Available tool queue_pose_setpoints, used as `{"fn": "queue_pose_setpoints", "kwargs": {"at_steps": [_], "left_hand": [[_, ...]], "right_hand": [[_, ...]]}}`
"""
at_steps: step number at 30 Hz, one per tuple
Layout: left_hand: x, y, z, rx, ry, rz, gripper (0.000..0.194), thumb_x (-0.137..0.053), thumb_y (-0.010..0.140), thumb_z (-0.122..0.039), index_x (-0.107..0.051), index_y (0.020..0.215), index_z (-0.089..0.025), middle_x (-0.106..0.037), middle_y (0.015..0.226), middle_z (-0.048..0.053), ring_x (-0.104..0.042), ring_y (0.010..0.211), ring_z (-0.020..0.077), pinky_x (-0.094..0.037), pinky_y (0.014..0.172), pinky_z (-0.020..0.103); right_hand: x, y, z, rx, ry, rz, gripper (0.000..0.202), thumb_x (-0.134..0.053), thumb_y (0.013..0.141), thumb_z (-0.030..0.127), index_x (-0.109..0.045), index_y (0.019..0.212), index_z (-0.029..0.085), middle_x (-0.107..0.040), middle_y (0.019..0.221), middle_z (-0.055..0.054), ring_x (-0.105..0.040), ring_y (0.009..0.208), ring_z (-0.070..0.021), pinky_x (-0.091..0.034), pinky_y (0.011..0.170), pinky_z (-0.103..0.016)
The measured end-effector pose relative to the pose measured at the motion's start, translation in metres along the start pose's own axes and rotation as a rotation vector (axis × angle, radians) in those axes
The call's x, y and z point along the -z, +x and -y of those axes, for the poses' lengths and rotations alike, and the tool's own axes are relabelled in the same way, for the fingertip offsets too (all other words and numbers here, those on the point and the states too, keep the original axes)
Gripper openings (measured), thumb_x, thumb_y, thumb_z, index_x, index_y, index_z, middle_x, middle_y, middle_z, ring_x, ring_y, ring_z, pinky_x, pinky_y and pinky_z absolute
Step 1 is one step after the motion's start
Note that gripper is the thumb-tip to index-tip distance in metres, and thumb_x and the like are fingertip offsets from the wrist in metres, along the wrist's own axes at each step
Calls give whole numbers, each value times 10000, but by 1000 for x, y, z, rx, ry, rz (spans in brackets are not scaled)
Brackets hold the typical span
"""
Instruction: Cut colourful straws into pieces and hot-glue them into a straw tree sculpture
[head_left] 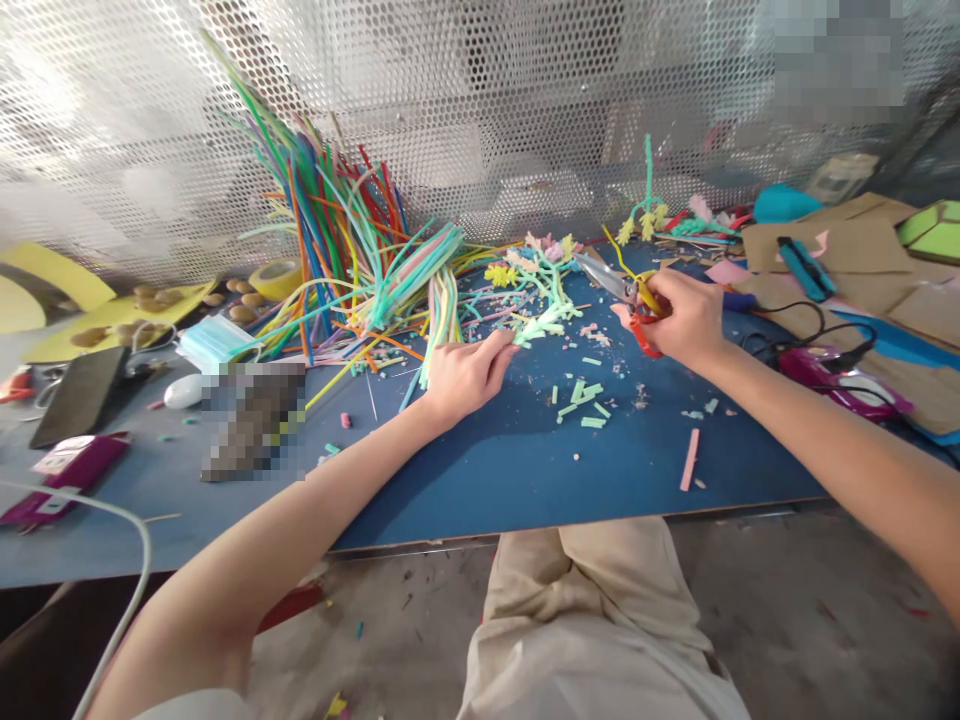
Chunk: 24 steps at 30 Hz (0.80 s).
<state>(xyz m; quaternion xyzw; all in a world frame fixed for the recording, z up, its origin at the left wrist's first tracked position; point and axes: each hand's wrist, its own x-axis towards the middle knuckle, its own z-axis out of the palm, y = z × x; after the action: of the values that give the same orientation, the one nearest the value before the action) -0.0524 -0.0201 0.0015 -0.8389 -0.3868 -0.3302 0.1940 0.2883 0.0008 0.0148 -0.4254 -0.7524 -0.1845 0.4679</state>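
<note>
My left hand (466, 380) is closed in a pinch over the middle of the blue table. Its fingertips hold the end of a pale green pipe-cleaner sprig (546, 326) with short side branches. My right hand (688, 312) grips scissors (606, 278) with orange and yellow handles. The blades point left and away from me, apart from the held sprig. Behind the sprig lie pink, yellow and mint pipe-cleaner pieces (501, 275). Short green clippings (583, 392) are scattered in front. Pastel stems (444, 310) lie just beyond my left hand.
A tall bundle of coloured pipe cleaners (307, 230) leans against the perforated metal panel (525, 90). Left are a face mask (216, 343), a white mouse (184, 391) and yellow tape (276, 279). Cardboard pieces (862, 245) and a magenta device with cables (846, 382) are right.
</note>
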Motion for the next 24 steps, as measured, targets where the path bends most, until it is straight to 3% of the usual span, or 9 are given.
{"fn": "queue_pose_setpoints", "kwargs": {"at_steps": [5,8,14,20,24], "left_hand": [[5,1,3,-39,-61,-15,271,-548,1070,-337,-772,1206,-270,-809,852,19,-734,697,155,-400,590,296],[8,1,5,-118,-102,-33,279,-568,1059,-304,-761,1260,-295,-789,821,1,-726,717,143,-444,624,288],[8,1,8,-239,-78,-1,312,-547,1061,-313,-749,1298,-333,-732,720,-5,-630,647,147,-405,584,309],[5,0,14,-258,-122,142,325,-492,1070,-393,-759,1254,-385,-759,797,17,-598,664,162,-402,589,327],[4,-2,16,-280,-116,145,317,-505,1064,-393,-750,1261,-432,-772,817,5,-599,682,174,-398,601,338]], "right_hand": [[8,5,-21,78,20,77,485,-753,777,643,-444,769,269,-553,732,-17,-522,663,-208,-403,605,-367],[13,8,-30,115,89,203,509,-737,767,700,-453,775,277,-546,760,-26,-524,730,-241,-446,666,-402],[17,12,-24,291,317,384,386,-791,776,578,-586,872,265,-648,933,-57,-624,865,-255,-528,767,-414],[17,9,-15,379,284,494,309,-771,825,477,-630,961,237,-686,1020,-84,-666,888,-234,-543,747,-364],[18,7,-15,429,258,515,289,-745,848,455,-638,986,225,-697,1061,-99,-686,924,-235,-558,762,-358]]}}
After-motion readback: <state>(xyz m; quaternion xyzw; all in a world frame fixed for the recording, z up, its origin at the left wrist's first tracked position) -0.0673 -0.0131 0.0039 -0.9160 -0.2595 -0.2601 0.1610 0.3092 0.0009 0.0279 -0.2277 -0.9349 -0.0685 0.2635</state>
